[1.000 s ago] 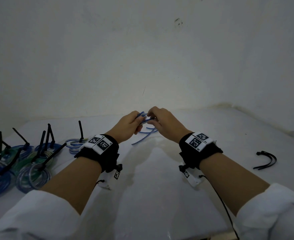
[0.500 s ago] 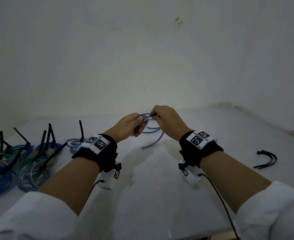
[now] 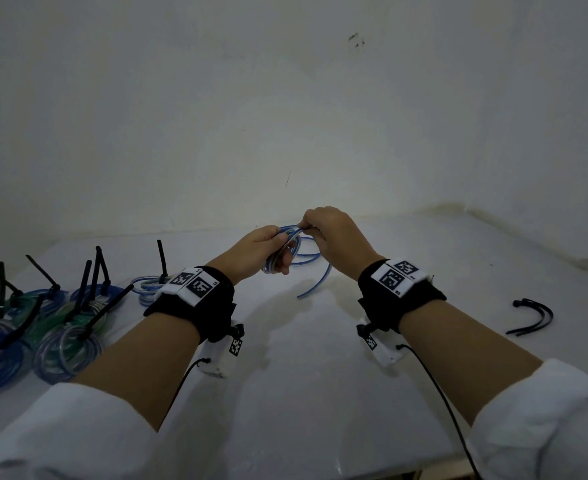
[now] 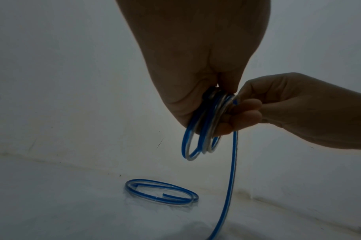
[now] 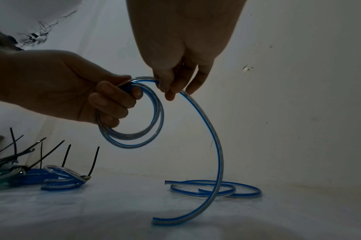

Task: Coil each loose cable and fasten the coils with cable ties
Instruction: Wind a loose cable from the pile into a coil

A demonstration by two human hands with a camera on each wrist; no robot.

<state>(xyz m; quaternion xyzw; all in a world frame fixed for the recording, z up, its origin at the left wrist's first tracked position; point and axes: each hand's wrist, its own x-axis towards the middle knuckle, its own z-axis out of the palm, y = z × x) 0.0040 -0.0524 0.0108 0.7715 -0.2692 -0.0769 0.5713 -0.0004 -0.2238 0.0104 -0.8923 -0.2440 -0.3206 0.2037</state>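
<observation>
A blue-and-clear cable is partly wound into a small coil (image 5: 134, 138). My left hand (image 3: 278, 251) grips this coil (image 4: 187, 146) above the white table (image 3: 303, 393), fingers curled through the loops. My right hand (image 3: 306, 228) pinches the free strand at the top of the coil, right beside the left fingers. From that pinch the tail (image 5: 214, 146) curves down, and its end rests on the table (image 3: 317, 285). A second loose blue cable (image 5: 247, 191) lies curled on the table behind the hands. Two spare black cable ties (image 3: 533, 317) lie at the right.
Several finished blue and green coils (image 3: 67, 348), with black tie tails sticking up, crowd the table's left side. A wall rises close behind the table. The table's front edge (image 3: 389, 472) runs near my right sleeve.
Both hands have risen slightly. The right hand has carried the strand round to the top of the coil, so the left hand holds a fuller loop and the tail swings right.
</observation>
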